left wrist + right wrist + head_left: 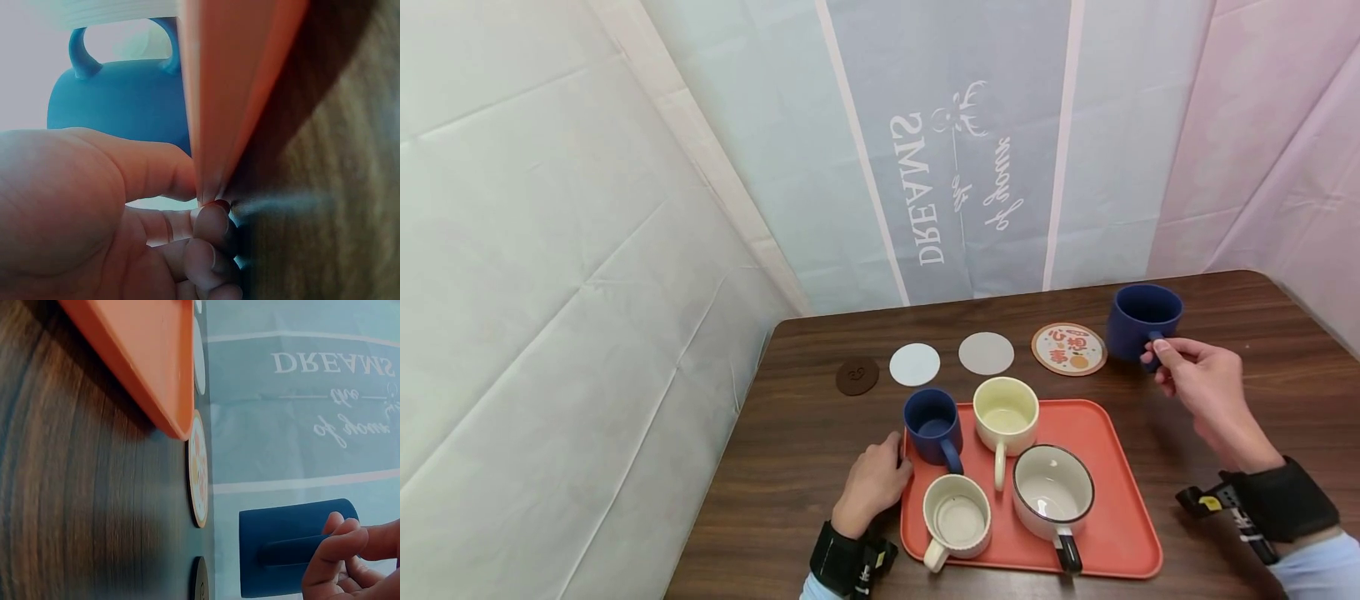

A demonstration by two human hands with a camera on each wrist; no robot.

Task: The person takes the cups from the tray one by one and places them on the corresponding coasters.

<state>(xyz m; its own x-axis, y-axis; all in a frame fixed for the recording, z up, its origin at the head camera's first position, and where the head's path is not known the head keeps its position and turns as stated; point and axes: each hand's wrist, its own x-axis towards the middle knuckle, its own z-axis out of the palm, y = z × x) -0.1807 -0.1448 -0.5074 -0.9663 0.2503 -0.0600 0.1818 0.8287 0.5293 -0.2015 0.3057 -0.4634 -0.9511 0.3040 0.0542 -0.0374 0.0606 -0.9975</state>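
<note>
My right hand (1210,387) pinches the handle of a dark blue mug (1138,321) at the right. In the right wrist view, the mug (275,550) is off the tabletop, above a dark coaster (200,581). My left hand (874,477) grips the left rim of a red tray (1120,508); in the left wrist view, its thumb and fingertips meet at the tray edge (219,125). On that tray stand a smaller blue mug (931,421), a pale yellow mug (1006,412), a cream mug (957,517) and a white pot-shaped cup (1051,487) with a black handle.
Behind the tray lie a brown coaster (857,376), a white coaster (914,364), a grey-white coaster (986,353) and a printed coaster (1068,348) in a row. Cloth hangs (955,167) behind the wooden table (790,425) and at both sides.
</note>
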